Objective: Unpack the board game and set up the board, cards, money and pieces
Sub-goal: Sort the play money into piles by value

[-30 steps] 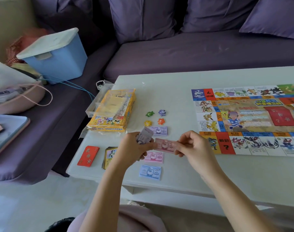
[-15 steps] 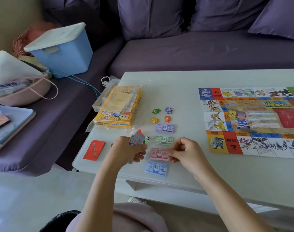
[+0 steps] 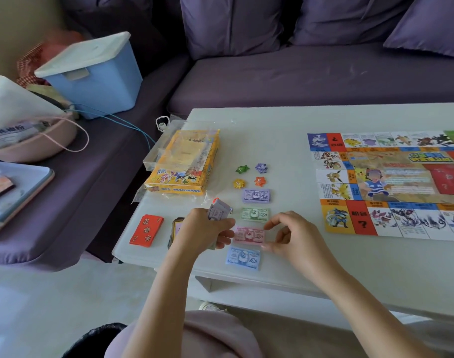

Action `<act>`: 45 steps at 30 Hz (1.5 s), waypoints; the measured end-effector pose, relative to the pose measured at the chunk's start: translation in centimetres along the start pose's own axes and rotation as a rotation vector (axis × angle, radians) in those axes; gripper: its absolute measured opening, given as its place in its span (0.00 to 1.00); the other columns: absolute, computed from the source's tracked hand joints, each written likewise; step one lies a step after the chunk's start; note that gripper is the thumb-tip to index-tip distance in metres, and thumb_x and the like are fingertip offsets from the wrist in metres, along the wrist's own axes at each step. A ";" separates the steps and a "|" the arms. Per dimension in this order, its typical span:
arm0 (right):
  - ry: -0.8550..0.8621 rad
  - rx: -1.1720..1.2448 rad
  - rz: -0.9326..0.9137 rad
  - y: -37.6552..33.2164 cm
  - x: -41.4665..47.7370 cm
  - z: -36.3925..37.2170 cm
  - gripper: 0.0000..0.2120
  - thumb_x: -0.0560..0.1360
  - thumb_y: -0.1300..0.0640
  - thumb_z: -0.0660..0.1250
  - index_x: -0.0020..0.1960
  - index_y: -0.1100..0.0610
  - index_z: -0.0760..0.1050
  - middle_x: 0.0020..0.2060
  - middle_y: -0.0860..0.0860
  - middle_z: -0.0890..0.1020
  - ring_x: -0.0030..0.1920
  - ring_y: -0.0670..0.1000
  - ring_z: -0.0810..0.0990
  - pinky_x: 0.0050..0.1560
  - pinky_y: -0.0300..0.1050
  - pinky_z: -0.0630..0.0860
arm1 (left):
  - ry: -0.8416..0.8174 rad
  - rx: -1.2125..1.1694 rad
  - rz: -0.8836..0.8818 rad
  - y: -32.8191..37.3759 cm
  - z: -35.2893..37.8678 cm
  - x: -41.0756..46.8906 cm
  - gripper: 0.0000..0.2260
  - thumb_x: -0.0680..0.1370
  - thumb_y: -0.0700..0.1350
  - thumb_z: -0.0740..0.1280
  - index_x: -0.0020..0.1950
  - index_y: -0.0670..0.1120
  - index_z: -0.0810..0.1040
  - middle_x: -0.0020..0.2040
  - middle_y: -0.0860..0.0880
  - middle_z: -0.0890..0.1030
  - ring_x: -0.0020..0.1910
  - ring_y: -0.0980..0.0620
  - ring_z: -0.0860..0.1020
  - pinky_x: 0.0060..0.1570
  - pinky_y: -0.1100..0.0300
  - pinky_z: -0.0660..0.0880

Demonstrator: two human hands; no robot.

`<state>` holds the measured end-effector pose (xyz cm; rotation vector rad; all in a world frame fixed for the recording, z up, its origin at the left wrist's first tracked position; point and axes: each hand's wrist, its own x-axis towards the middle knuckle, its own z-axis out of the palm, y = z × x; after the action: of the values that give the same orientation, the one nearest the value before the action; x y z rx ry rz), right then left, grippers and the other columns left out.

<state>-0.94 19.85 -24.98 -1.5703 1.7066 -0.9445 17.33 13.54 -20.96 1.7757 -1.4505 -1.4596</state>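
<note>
A: Hands?
B: Left hand (image 3: 207, 229) grips a small wad of play money (image 3: 216, 209), held just above the table (image 3: 272, 125). Right hand (image 3: 295, 236) is apart from it, fingers loosely curled, thumb and forefinger spread at the right edge of the pink 1000 pile (image 3: 248, 235). Can't tell if it touches.
A: Rest of the money?
B: In a column on the table: purple 5000 pile (image 3: 256, 195) farthest, then green 2000 pile (image 3: 254, 214), the pink one, and blue 500 pile (image 3: 243, 257) nearest the person.
A: Pieces?
B: Four star tokens just beyond the purple pile: green (image 3: 242, 169), purple (image 3: 261, 166), yellow (image 3: 238, 183), orange (image 3: 259, 181).
A: Cards, board?
B: Red card deck (image 3: 146, 230) near the table's left edge. A second deck (image 3: 175, 228) beside it, half hidden by the left hand. Game board (image 3: 388, 187) lies flat and unfolded on the right.
A: Containers?
B: Yellow game box (image 3: 182, 164) at the left rear of the table, clear plastic lying over it, contents unreadable. On the sofa (image 3: 298, 78), a blue bin (image 3: 96, 73) with its white lid on, inside hidden. A pink basket (image 3: 34, 143) there holds something white and some printed packs.
</note>
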 end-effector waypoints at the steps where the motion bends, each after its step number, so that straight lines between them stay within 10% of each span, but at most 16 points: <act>1: -0.008 -0.013 -0.021 0.1 0.0 0.0 0.17 0.63 0.63 0.79 0.41 0.48 0.75 0.37 0.43 0.75 0.34 0.41 0.75 0.36 0.29 0.69 | -0.002 -0.008 0.003 0.1 0.1 0.0 0.06 0.75 0.41 0.70 0.47 0.38 0.78 0.38 0.41 0.84 0.32 0.48 0.80 0.31 0.61 0.77; 14: 0.051 -0.002 -0.180 1.2 0.3 0.6 0.11 0.65 0.61 0.78 0.40 0.51 0.77 0.40 0.44 0.76 0.33 0.46 0.74 0.35 0.30 0.67 | -0.004 -0.070 0.008 0.0 -0.3 0.4 0.05 0.75 0.41 0.70 0.45 0.40 0.78 0.39 0.41 0.84 0.34 0.46 0.81 0.32 0.60 0.76; 26: -0.171 -0.087 -0.333 1.4 -1.3 3.1 0.17 0.66 0.36 0.66 0.47 0.45 0.83 0.43 0.38 0.68 0.49 0.35 0.67 0.51 0.25 0.63 | -0.019 -0.489 -0.057 1.0 -1.0 -0.4 0.15 0.79 0.51 0.63 0.44 0.39 0.78 0.30 0.46 0.78 0.27 0.53 0.77 0.27 0.63 0.76; 38: -0.108 -0.052 -0.335 1.3 -1.2 2.4 0.14 0.67 0.40 0.68 0.44 0.47 0.85 0.40 0.39 0.70 0.45 0.38 0.70 0.47 0.27 0.65 | -0.109 -0.977 -0.132 1.1 -1.2 -0.4 0.13 0.81 0.42 0.55 0.48 0.36 0.76 0.40 0.43 0.78 0.37 0.49 0.77 0.31 0.59 0.80; 45: 0.050 0.209 -0.139 -0.1 -0.8 1.3 0.02 0.72 0.59 0.73 0.40 0.54 0.82 0.35 0.46 0.77 0.33 0.44 0.72 0.36 0.31 0.66 | -0.216 -0.952 -0.070 0.9 -0.8 -0.2 0.12 0.82 0.35 0.54 0.51 0.33 0.76 0.39 0.41 0.81 0.40 0.46 0.79 0.35 0.58 0.81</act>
<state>0.26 20.54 -25.66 -1.5520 1.4918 -1.2005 17.61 13.20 -19.81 1.0871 -0.5567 -1.9560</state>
